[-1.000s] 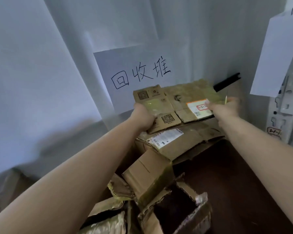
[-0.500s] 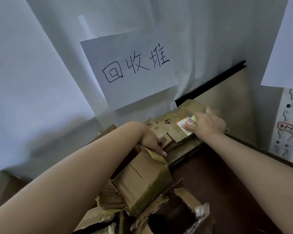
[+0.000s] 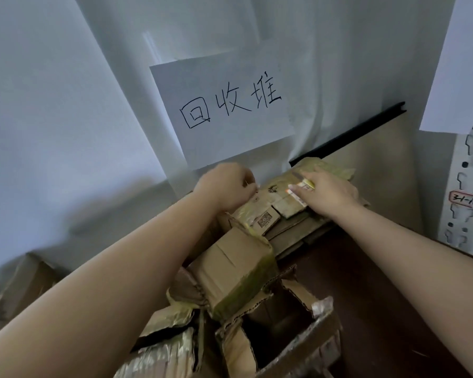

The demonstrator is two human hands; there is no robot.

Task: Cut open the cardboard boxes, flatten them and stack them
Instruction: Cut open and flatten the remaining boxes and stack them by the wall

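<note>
A flattened cardboard piece [image 3: 265, 214] with printed stamps and a white-and-orange label lies on top of a stack of flat cardboard [image 3: 292, 236] against the white backdrop. My left hand [image 3: 224, 188] is curled on its far left edge. My right hand [image 3: 332, 196] presses on its right part, with a small yellow cutter [image 3: 308, 184] tucked between the fingers. Nearer to me stands a closed box [image 3: 238, 271] bound with yellowish tape. Below it sits an opened box [image 3: 281, 339] with torn flaps.
A paper sign [image 3: 224, 110] with handwritten characters hangs on the white sheet behind the stack. A tan board [image 3: 380, 173] with a black strip leans at the back right. A perforated metal upright [image 3: 464, 203] stands far right. Crumpled taped cardboard [image 3: 161, 353] lies bottom left.
Both hands have brought the flattened piece down from in front of the sign onto the stack. My left hand has shifted up to its far left edge.
</note>
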